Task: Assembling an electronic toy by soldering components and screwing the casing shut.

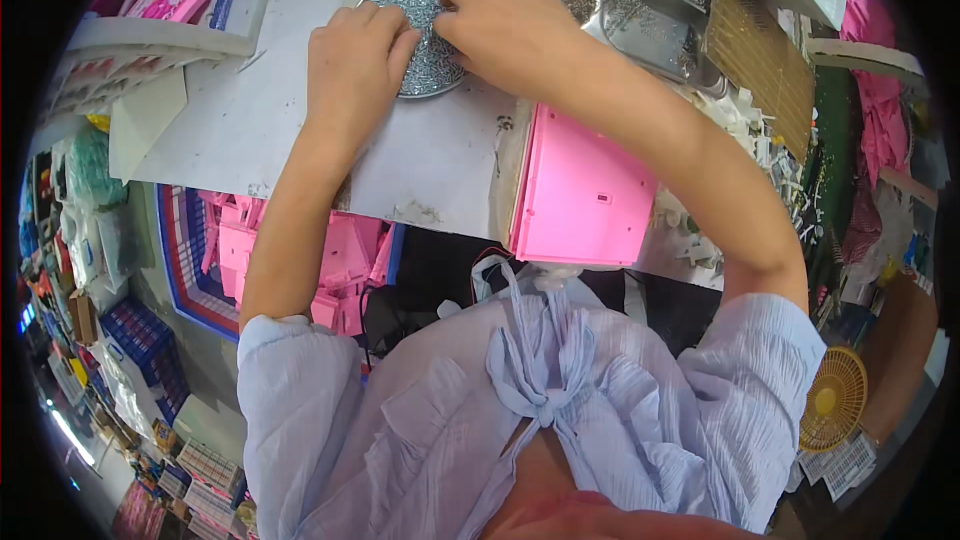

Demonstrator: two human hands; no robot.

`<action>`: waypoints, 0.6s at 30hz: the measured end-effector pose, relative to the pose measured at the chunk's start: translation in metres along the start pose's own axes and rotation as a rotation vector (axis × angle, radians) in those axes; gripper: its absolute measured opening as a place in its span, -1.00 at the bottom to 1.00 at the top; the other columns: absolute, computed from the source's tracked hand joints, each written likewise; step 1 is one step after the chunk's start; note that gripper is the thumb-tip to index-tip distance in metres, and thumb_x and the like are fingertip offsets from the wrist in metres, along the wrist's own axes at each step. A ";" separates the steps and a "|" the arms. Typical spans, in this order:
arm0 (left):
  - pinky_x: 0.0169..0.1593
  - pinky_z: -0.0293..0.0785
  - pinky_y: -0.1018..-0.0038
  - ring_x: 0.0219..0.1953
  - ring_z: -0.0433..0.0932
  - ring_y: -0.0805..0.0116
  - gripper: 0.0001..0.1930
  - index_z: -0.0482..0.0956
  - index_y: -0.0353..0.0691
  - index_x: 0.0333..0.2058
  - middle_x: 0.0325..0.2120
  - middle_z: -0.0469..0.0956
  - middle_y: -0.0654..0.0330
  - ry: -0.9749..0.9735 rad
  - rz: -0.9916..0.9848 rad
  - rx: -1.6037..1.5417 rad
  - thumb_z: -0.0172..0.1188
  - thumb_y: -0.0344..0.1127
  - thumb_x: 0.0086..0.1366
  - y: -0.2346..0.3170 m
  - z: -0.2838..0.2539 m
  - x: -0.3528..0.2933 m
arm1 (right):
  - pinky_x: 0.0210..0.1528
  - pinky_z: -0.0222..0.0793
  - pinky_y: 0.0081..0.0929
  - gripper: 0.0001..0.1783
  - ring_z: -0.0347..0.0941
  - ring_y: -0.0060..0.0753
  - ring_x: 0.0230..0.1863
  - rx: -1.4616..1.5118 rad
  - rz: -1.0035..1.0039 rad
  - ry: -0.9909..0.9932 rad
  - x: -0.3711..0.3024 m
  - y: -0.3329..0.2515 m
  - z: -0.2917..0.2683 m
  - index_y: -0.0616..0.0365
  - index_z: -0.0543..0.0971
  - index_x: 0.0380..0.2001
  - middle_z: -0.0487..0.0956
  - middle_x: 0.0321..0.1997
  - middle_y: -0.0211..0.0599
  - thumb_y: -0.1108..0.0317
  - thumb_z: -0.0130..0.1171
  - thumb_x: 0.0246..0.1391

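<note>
A round metal dish (434, 95) full of small silvery metal pieces (428, 55) sits on the white worktop; they look like screws or pins. My left hand (355, 65) is at the dish's left rim, its fingers bent and close together. From the right, my right hand (505, 20) reaches over the dish with curled fingers and the thumb against them. The fingertips of both hands are too hidden to show what they hold. Nearer to me, a pink plastic panel (585, 190) lies at the table edge, below my right forearm.
A metal tray (650, 35) with compartments of small parts stands at the back right, beside a brown slatted board (760, 60). White plastic pieces (735, 115) lie by my right arm. Below the table's left side is a blue basket (185, 270) with pink plastic parts.
</note>
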State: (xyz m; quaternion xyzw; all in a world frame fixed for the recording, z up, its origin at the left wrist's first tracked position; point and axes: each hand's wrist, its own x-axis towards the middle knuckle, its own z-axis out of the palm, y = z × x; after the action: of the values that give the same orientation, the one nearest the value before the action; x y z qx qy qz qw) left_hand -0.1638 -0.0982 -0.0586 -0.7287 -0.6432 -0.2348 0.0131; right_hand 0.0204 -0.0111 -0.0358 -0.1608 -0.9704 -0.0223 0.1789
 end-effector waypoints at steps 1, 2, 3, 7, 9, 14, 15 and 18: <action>-0.18 0.43 0.21 -0.29 0.55 0.07 -0.88 0.62 -0.24 -0.37 -0.44 0.57 0.10 -0.021 0.000 0.013 0.28 -0.31 0.26 -0.003 -0.001 -0.001 | 0.10 0.31 -0.09 -0.78 0.45 -0.12 0.04 -0.019 0.040 -0.084 0.010 -0.003 0.009 0.12 0.74 -0.45 0.69 -0.23 -0.17 0.29 0.15 0.04; -0.18 0.44 0.22 -0.30 0.55 0.07 -0.87 0.62 -0.24 -0.36 -0.45 0.57 0.09 -0.043 0.002 0.025 0.28 -0.31 0.26 -0.007 -0.001 -0.003 | 0.08 0.31 -0.10 -0.78 0.45 -0.14 0.00 -0.035 0.025 -0.088 0.015 -0.005 0.012 0.12 0.73 -0.46 0.68 -0.26 -0.20 0.30 0.14 0.04; -0.19 0.44 0.23 -0.30 0.55 0.07 -0.86 0.62 -0.25 -0.35 -0.45 0.57 0.09 -0.065 0.007 0.034 0.29 -0.30 0.26 -0.010 -0.002 -0.004 | 0.07 0.32 -0.12 -0.78 0.45 -0.16 -0.03 -0.054 0.012 -0.093 0.020 -0.004 0.013 0.11 0.73 -0.47 0.67 -0.30 -0.22 0.31 0.13 0.03; -0.23 0.46 0.28 -0.32 0.59 0.09 -0.79 0.60 -0.30 -0.33 -0.43 0.62 0.06 -0.152 -0.148 -0.121 0.29 -0.24 0.29 -0.015 -0.017 -0.006 | 0.06 0.32 -0.14 -0.76 0.47 -0.17 -0.04 -0.095 -0.012 -0.181 0.029 0.001 0.013 0.11 0.74 -0.46 0.66 -0.32 -0.25 0.27 0.13 0.03; -0.23 0.46 0.27 -0.34 0.59 0.08 -0.79 0.59 -0.29 -0.33 -0.43 0.62 0.05 -0.143 -0.155 -0.111 0.28 -0.23 0.31 -0.017 -0.018 -0.004 | 0.04 0.31 -0.13 -0.77 0.46 -0.17 -0.06 -0.106 -0.023 -0.089 0.029 0.009 0.015 0.11 0.72 -0.46 0.65 -0.33 -0.25 0.26 0.13 0.04; -0.26 0.47 0.27 -0.38 0.57 0.04 -0.78 0.58 -0.28 -0.34 -0.43 0.60 0.02 -0.133 -0.093 0.010 0.26 -0.22 0.34 -0.005 -0.017 0.005 | 0.01 0.30 -0.11 -0.80 0.45 -0.13 -0.10 -0.053 0.056 0.110 0.004 0.019 -0.021 0.11 0.66 -0.50 0.62 -0.37 -0.24 0.27 0.14 0.04; -0.27 0.46 0.27 -0.39 0.56 0.02 -0.77 0.58 -0.28 -0.34 -0.44 0.59 0.02 -0.152 -0.072 0.042 0.26 -0.21 0.34 -0.006 -0.016 0.005 | 0.01 0.30 -0.11 -0.81 0.44 -0.12 -0.10 -0.063 0.087 0.136 -0.005 0.021 -0.030 0.10 0.65 -0.50 0.61 -0.38 -0.24 0.27 0.15 0.04; -0.29 0.45 0.32 -0.44 0.53 0.10 -0.78 0.58 -0.30 -0.34 -0.47 0.58 0.05 -0.200 -0.068 -0.019 0.26 -0.24 0.35 -0.010 -0.021 0.005 | -0.03 0.33 -0.13 -0.83 0.44 -0.11 -0.13 -0.002 0.147 0.076 -0.045 0.033 -0.074 0.06 0.64 -0.55 0.58 -0.43 -0.25 0.28 0.17 0.04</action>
State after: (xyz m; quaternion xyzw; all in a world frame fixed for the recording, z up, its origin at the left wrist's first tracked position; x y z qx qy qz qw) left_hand -0.1799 -0.0990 -0.0411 -0.7263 -0.6635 -0.1673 -0.0658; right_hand 0.0957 -0.0004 0.0167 -0.2306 -0.9485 -0.0160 0.2166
